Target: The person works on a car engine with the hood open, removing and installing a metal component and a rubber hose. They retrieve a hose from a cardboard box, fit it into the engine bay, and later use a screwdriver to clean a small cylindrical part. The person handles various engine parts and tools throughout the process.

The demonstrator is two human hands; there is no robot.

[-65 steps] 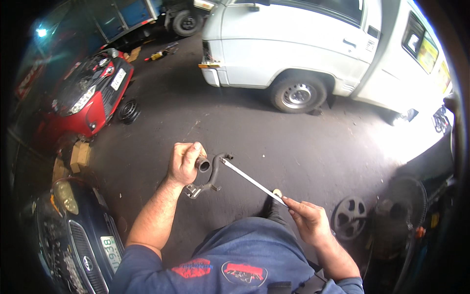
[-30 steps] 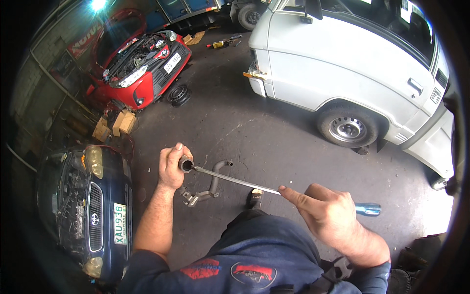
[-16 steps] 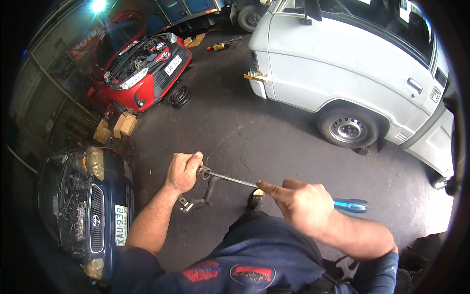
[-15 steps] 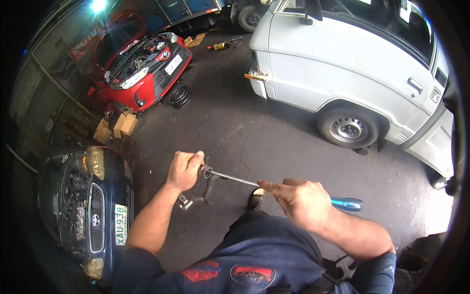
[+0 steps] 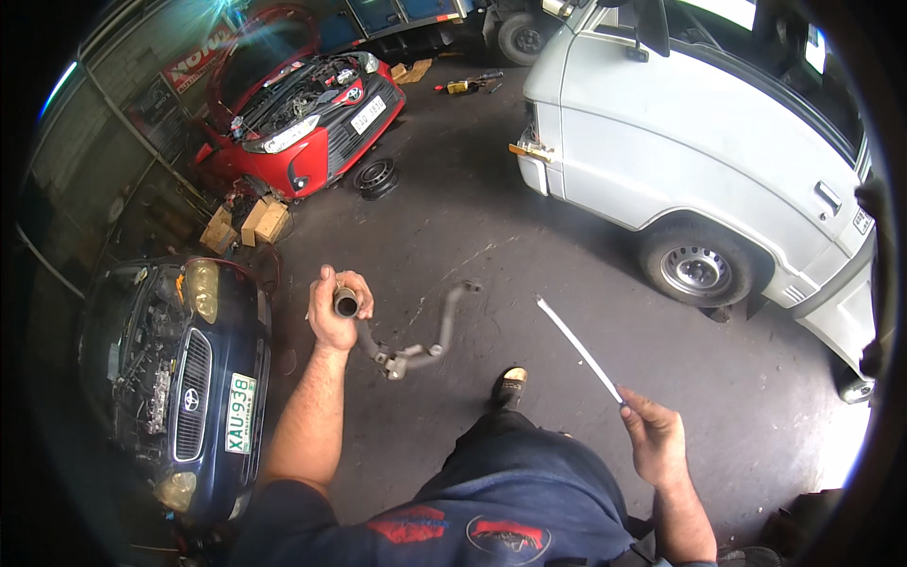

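Observation:
My left hand (image 5: 326, 321) is closed around one end of a bent grey metal pipe (image 5: 447, 326). The pipe's round open mouth points up out of my grip. From there it curves down and to the right, with a bracket at its bend and a small flange at the far end. Off to the right, my right hand (image 5: 657, 439) grips a long-shafted screwdriver (image 5: 578, 347). Its bright shaft points up and left, apart from the pipe. The screwdriver's handle is mostly hidden in my fingers.
A dark blue car (image 5: 225, 378) with its engine bay exposed stands at the left. Beyond it are a red car (image 5: 312, 151) with a raised hood, a bare wheel rim (image 5: 376, 178) and cardboard boxes (image 5: 265, 220). A white van (image 5: 652, 132) stands at the right. My shoe (image 5: 512, 381) shows below.
The screwdriver shaft has come away from the pipe's mouth, and my right hand has moved right and down with it. My left hand has turned the pipe, showing more of its length.

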